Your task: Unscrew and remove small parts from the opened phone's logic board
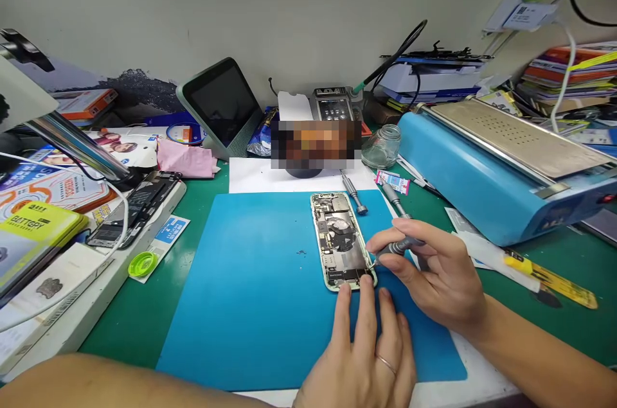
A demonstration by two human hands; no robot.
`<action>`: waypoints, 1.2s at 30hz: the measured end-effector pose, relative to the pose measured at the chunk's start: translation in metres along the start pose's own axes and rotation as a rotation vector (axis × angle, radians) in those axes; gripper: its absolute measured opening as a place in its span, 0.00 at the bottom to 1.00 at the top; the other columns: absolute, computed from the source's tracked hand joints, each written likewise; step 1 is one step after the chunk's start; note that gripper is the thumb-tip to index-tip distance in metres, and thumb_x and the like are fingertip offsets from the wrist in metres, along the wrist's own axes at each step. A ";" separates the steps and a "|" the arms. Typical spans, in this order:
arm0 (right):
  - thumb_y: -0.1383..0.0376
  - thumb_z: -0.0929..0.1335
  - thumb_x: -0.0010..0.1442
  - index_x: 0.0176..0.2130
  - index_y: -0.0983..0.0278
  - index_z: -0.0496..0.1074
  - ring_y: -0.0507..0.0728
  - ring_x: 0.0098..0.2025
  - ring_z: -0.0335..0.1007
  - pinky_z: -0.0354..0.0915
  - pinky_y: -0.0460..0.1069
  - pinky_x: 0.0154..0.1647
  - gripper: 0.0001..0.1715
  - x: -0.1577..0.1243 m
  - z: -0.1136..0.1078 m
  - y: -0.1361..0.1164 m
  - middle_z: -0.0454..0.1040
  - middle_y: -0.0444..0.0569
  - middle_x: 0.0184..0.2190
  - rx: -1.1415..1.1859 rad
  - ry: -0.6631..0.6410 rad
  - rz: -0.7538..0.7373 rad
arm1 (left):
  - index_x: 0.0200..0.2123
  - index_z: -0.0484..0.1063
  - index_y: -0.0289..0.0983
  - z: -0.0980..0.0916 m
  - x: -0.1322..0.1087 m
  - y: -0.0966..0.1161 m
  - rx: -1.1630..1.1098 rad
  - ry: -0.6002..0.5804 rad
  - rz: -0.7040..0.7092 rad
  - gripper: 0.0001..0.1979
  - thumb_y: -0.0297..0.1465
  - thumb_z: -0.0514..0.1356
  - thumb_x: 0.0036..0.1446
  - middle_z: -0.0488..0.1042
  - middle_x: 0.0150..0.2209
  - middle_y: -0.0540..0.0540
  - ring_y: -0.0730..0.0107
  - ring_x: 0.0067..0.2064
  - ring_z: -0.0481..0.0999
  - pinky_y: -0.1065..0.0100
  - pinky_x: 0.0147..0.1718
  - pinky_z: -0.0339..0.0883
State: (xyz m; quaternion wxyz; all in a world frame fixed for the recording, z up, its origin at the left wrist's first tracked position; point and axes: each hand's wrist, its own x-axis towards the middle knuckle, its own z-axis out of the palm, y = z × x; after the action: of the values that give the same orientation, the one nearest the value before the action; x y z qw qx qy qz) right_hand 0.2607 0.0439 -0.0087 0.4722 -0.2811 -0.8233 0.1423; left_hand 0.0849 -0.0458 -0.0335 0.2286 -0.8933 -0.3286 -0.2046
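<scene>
An opened smartphone point(343, 241), its inner parts exposed, lies on a blue work mat point(241, 305). My left hand point(361, 350) has its fingers stretched out, the tips at the phone's bottom edge; a ring is on one finger. A grey screwdriver point(401, 245) is pinched between the thumb and fingers of my right hand point(443, 273). Its tip points at the phone's lower right side; whether it touches a screw is too small to tell. Beyond the phone rest a second screwdriver point(354, 195) and another one point(393, 197). Tiny dark bits point(301, 252) lie left of the phone.
On the right stand a blue machine with a metal plate point(501, 138), a glass jar point(383, 146) and a yellow cutter point(554, 279). At the left are a lamp pole point(84, 144), phone parts point(137, 209) and a green lid point(143, 264). A screen device point(222, 106) stands behind.
</scene>
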 end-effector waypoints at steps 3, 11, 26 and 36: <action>0.72 0.69 0.70 0.68 0.56 0.61 0.53 0.39 0.83 0.80 0.47 0.40 0.32 -0.001 -0.001 0.000 0.80 0.46 0.39 -0.011 -0.002 0.010 | 0.56 0.82 0.42 -0.001 0.000 0.000 -0.003 -0.018 0.000 0.24 0.28 0.46 0.75 0.80 0.57 0.43 0.45 0.59 0.77 0.41 0.58 0.57; 0.71 0.70 0.70 0.65 0.57 0.65 0.55 0.36 0.84 0.81 0.48 0.37 0.29 0.003 0.000 -0.002 0.82 0.46 0.37 0.007 0.037 0.031 | 0.59 0.80 0.41 -0.005 -0.001 -0.003 -0.026 -0.089 0.024 0.22 0.35 0.49 0.75 0.78 0.60 0.41 0.42 0.62 0.74 0.41 0.59 0.57; 0.73 0.71 0.67 0.65 0.56 0.65 0.55 0.35 0.84 0.79 0.47 0.35 0.32 0.003 0.001 -0.003 0.81 0.46 0.39 0.007 0.053 -0.003 | 0.62 0.78 0.38 -0.010 -0.002 -0.005 -0.073 -0.152 0.048 0.24 0.38 0.48 0.75 0.76 0.62 0.39 0.39 0.64 0.72 0.39 0.61 0.54; 0.73 0.71 0.68 0.66 0.56 0.64 0.55 0.35 0.84 0.80 0.48 0.34 0.32 0.003 0.002 -0.002 0.81 0.46 0.38 -0.029 0.040 -0.020 | 0.62 0.77 0.37 -0.010 -0.002 -0.004 -0.069 -0.154 0.042 0.25 0.37 0.47 0.75 0.76 0.62 0.38 0.38 0.64 0.72 0.39 0.60 0.55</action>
State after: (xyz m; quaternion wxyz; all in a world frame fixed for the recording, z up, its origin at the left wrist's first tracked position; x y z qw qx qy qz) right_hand 0.2570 0.0440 -0.0062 0.4856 -0.2826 -0.8185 0.1199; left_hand 0.0789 -0.0497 -0.0256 0.1757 -0.9204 -0.3193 -0.1416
